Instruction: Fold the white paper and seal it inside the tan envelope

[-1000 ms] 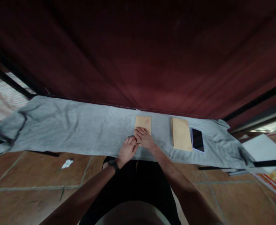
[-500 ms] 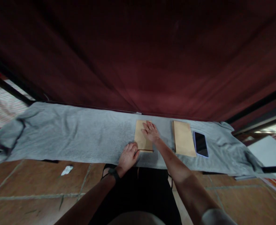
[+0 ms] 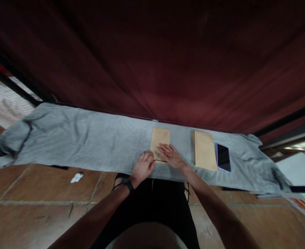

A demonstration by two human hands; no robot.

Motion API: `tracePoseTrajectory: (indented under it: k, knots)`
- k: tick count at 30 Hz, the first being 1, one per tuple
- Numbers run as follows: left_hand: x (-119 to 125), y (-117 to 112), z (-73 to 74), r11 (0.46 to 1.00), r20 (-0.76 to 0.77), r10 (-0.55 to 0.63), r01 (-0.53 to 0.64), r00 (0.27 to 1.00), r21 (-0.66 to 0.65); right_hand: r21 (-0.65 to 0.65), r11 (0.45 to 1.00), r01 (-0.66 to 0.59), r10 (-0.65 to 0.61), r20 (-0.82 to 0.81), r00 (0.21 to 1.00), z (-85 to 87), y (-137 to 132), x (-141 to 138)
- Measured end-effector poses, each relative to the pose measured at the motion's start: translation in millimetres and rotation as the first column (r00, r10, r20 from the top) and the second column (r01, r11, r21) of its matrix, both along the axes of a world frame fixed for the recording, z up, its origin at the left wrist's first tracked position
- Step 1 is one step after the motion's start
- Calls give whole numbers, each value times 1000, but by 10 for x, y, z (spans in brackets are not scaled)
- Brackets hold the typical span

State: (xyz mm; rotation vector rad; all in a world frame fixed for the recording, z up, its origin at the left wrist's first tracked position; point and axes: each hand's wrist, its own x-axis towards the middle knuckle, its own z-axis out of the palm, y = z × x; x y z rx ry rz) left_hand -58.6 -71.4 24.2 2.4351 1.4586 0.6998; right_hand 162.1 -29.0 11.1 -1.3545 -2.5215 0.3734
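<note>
A flat brown paper envelope (image 3: 159, 136) lies in front of me on a grey cloth. My right hand (image 3: 171, 156) rests on its lower part, palm down, with the fingers stretched out. At the lower left corner, my left hand (image 3: 143, 166) has its fingers bent together and closed on the paper's edge; its fingertips are partly hidden. A thin dark line, like a fold or gap, runs along the envelope's near edge between the hands. To the right is a small stack of similar brown envelopes (image 3: 205, 150), apart from both hands.
Right of the stack lies a phone (image 3: 223, 157) with a dark screen. The grey cloth (image 3: 103, 141) covers a long narrow surface, with a dark red curtain (image 3: 157, 69) behind it. White crumpled paper (image 3: 76, 177) lies on the tiled floor (image 3: 51, 185). A white panel (image 3: 299, 169) stands far right.
My right hand has slid from the envelope's upper part down toward its near edge, fingers still flat. My left hand stays at the lower left corner. The view has shifted slightly.
</note>
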Motion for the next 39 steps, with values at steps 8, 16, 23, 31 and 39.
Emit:
tracePoseTrajectory:
  k: [8, 16, 23, 31, 39]
  knots:
    - [-17, -6, 6, 1000, -22, -7, 6, 1000, -18, -24, 999, -43, 38, -167, 985, -1, -477, 206]
    - [391, 688, 69, 990, -81, -137, 133, 987, -45, -25, 1000, 14, -19, -226, 974, -130, -422, 201]
    - [326, 893, -168, 971, -174, -225, 205, 959, -125, -42, 999, 19, -28, -249, 968, -140, -424, 201]
    - [-99, 465, -101, 916, -173, -400, 387, 900, -108, 19, 1000, -1, 6, -237, 971, -177, -427, 219]
    - [-237, 30, -111, 950, -209, -300, 310, 931, 20, 35, 999, -13, 21, -264, 964, -214, -428, 227]
